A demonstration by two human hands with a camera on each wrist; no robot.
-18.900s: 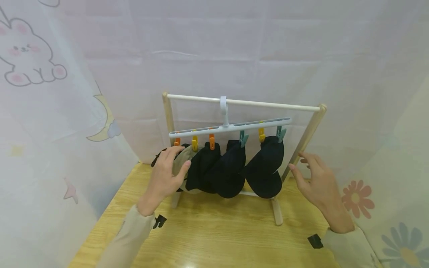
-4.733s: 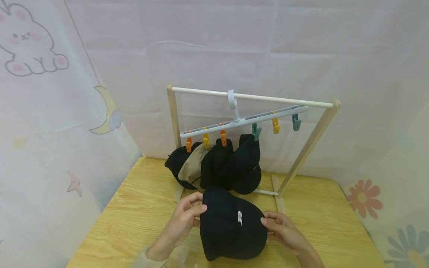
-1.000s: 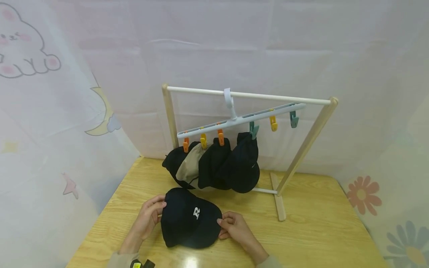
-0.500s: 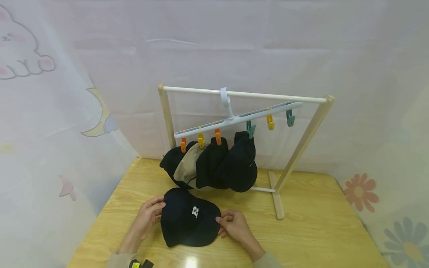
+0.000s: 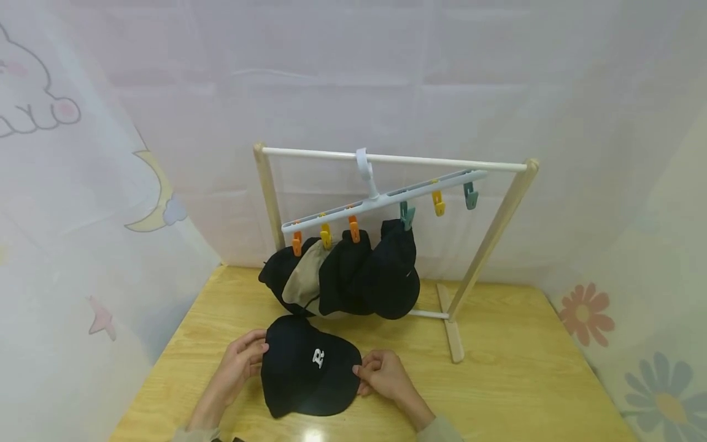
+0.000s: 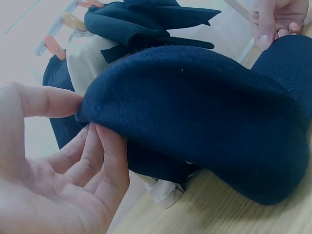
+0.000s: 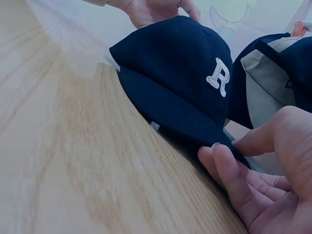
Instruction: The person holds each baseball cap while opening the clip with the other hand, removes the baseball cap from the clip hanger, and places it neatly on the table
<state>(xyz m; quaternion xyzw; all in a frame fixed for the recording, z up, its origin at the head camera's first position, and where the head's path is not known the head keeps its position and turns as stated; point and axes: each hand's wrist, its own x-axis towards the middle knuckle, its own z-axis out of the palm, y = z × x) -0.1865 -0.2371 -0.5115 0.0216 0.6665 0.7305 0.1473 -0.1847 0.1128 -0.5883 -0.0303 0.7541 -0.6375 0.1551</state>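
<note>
A dark baseball cap (image 5: 298, 368) with a white letter R on its front lies at the table's front left, brim to the right. My left hand (image 5: 236, 371) pinches the back edge of its crown; the left wrist view shows thumb and fingers on the fabric (image 6: 195, 117). At the brim's tip, my right hand (image 5: 383, 376) pinches the edge between thumb and fingers, also plain in the right wrist view (image 7: 263, 180). Behind the cap, several black caps (image 5: 392, 276) and a beige one (image 5: 305, 273) hang from clips on a pale blue hanger (image 5: 375, 201).
The hanger tilts, its right end higher, on the white bar (image 5: 442, 160) of a wooden-legged rack (image 5: 494, 236). A yellow clip (image 5: 439, 202) and a green clip (image 5: 471, 196) at its right end hold nothing. Bare wooden table (image 5: 513, 380) stretches to the right; printed curtains surround it.
Over the longer span, a cap came off the right-hand clips into both hands and then moved left on the table. In the last second, the hands and cap stay nearly still; the view shifts slightly.
</note>
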